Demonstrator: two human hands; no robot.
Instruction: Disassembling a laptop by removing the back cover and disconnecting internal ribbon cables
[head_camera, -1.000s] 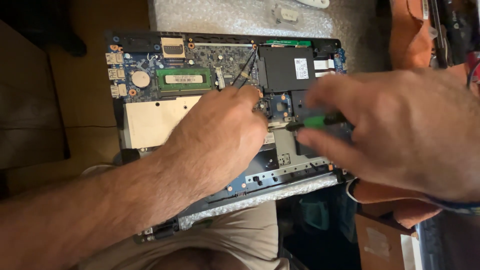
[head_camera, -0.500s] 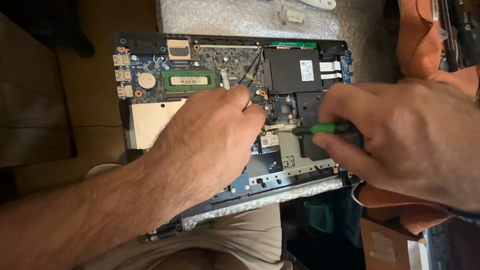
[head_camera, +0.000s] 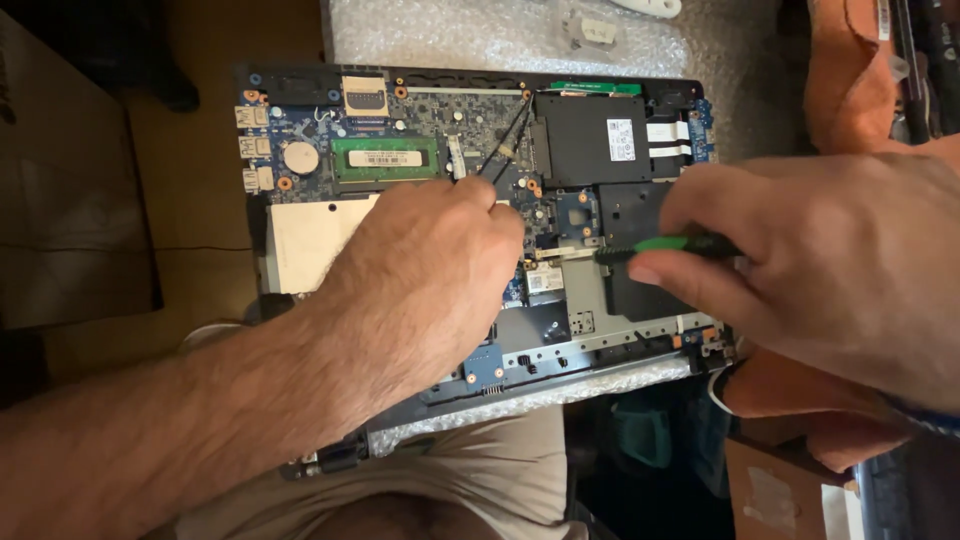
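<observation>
Both hands have barely shifted over the opened laptop since half a second ago; only the view has slid a little.

Left hand (head_camera: 425, 270) lies palm down on the circuit board (head_camera: 430, 130), fingers curled narrow, fingertips by two thin black wires (head_camera: 505, 140); whether it pinches anything I cannot tell. Right hand (head_camera: 830, 270) is closed around one green-handled screwdriver (head_camera: 670, 243), whose tip points left at a bracket near the middle of the laptop (head_camera: 600, 310). Inside the open case sit one green memory stick (head_camera: 385, 157), one round coin battery (head_camera: 300, 157) and one black square drive (head_camera: 592, 138). Bubble wrap (head_camera: 470, 35) lies beneath the laptop, which rests over the person's lap, and orange cloth (head_camera: 850, 80) lies to the right. The left forearm hides the case's lower left part.
</observation>
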